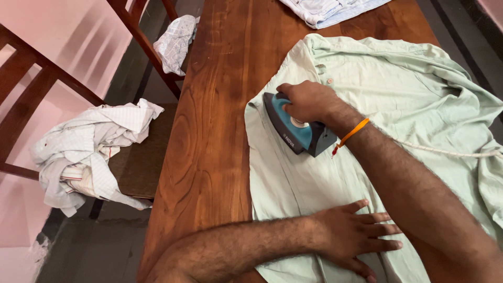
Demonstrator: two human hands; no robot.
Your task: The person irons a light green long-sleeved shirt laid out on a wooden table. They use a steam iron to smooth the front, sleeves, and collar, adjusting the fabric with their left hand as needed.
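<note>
A pale green shirt (pixel 398 78) lies spread over the wooden table (pixel 220 105). My right hand (pixel 306 100) grips the handle of a dark grey and teal clothes iron (pixel 293 128), which rests flat on the shirt near its buttoned edge. An orange thread band circles that wrist. My left hand (pixel 356 235) lies palm down on the shirt's near part, fingers spread, pressing the fabric flat. The iron's white cord (pixel 445 152) trails off to the right across the shirt.
A crumpled white checked garment (pixel 89 152) sits on a wooden chair at the left. Another crumpled cloth (pixel 175 42) rests on a second chair farther back. A folded light striped garment (pixel 330 10) lies at the table's far end.
</note>
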